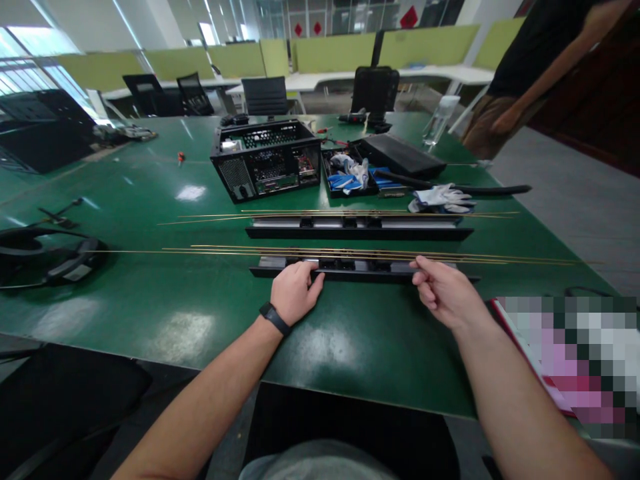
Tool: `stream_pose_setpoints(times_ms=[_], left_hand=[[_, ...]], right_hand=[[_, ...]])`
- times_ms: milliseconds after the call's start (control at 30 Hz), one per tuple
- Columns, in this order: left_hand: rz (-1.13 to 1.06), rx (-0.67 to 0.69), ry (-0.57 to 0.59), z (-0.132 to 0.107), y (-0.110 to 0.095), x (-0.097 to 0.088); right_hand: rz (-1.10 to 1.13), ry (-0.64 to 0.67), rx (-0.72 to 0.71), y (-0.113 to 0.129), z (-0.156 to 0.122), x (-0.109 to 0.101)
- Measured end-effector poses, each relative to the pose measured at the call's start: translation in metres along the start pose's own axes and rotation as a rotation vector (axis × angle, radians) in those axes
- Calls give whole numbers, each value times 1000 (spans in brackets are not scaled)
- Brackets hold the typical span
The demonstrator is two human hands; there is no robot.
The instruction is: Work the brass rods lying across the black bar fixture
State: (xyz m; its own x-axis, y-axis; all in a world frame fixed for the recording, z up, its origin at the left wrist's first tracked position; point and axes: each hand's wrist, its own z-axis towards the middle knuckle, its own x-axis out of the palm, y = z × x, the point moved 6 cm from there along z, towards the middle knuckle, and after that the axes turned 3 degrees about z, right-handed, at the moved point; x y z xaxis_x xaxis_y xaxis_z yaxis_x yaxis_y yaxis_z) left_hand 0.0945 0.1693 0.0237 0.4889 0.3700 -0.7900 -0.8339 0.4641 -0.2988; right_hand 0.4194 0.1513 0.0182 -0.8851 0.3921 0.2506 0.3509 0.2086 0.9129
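A long black channel (280, 272) with a silvery inside and several black blocks in it lies across the table before me. Several thin brass-coloured rods (225, 249) run lengthwise over it and reach well past both ends. My left hand (295, 290), wearing a black wristband, grips the near edge of the channel left of its middle, thumb against the front wall. Toward the channel's right end, my right hand (443, 287) is closed in a pinch at the rods; its fingertips partly hide what is between them. A second, similar channel (360, 233) lies behind, also with thin rods over it.
On the green table (150, 293) stand an open computer case (270, 160), a tray with gloves (350, 173), more gloves (443, 199) and a clear bottle (440, 120). A black headset-like device (55, 257) lies left. A person (520, 80) stands at the far right.
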Motion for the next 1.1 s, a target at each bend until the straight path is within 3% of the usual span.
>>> stream_pose_setpoints(times_ms=[433, 667, 800, 900, 1100], left_hand=[[-1, -7, 18, 1, 0, -1], [-4, -13, 40, 2, 0, 0], [-6, -18, 43, 2, 0, 0], [-9, -15, 35, 2, 0, 0], [-11, -16, 38, 2, 0, 1]], right_hand=[[77, -179, 29, 12, -3, -12], [133, -532, -70, 31, -1, -55], [132, -635, -112, 37, 0, -75], [124, -609, -117, 34, 2, -73], [84, -447, -71, 25, 2, -50]])
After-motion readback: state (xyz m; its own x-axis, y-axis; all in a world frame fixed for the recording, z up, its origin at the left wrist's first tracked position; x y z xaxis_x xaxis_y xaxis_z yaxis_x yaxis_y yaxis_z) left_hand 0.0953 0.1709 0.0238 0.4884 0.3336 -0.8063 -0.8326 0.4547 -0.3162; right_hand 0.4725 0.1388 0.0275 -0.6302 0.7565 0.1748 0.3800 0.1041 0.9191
